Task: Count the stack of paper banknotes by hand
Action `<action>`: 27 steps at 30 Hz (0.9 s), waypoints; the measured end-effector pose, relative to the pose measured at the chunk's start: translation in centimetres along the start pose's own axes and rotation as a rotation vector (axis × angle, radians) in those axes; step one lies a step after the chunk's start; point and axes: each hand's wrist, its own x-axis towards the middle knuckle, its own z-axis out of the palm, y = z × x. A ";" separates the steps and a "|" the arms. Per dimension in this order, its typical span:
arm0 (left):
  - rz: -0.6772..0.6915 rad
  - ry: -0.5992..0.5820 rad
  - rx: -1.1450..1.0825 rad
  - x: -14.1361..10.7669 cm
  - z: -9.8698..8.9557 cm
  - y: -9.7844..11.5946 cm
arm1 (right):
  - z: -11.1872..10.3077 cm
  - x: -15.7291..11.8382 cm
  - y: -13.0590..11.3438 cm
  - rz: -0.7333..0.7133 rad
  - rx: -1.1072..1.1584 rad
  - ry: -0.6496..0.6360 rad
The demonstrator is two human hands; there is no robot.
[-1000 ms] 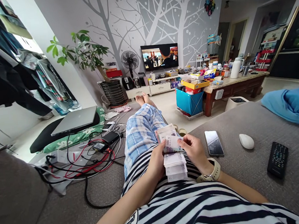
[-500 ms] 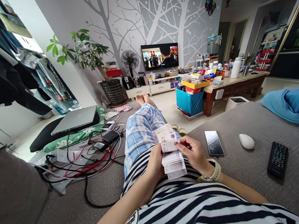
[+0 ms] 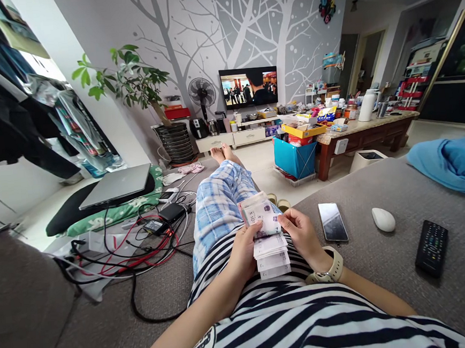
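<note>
Handling the notes (image 3: 266, 225) neatly calls, I judge, for one firm hand and one light one. They sit between the two hands, over the shirt (image 3: 265, 343) and trousers (image 3: 218, 196), the lower ones stepped toward the body. The left hand (image 3: 242, 252) grips their left side, thumb on top, its other fingers mostly hidden; the right hand (image 3: 305, 238) has thumb and finger pinched narrow at the upper notes' right edge. Best let the left thumb press just enough to prevent slipping while the right fingertips part one edge at a time, since thin paper may cling. A level hold should spare the stepped ends from sliding.
</note>
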 end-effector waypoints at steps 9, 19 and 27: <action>-0.012 -0.011 0.017 0.3 -0.1 -0.1 | 0.0 0.1 0.4 -0.027 -0.059 -0.007; -0.084 -0.037 -0.089 0.8 0.0 -0.1 | -0.1 -0.3 -0.7 -0.109 -0.038 -0.016; -0.029 -0.085 -0.019 1.0 -0.6 -0.3 | 0.0 -0.4 -1.1 -0.141 -0.005 -0.067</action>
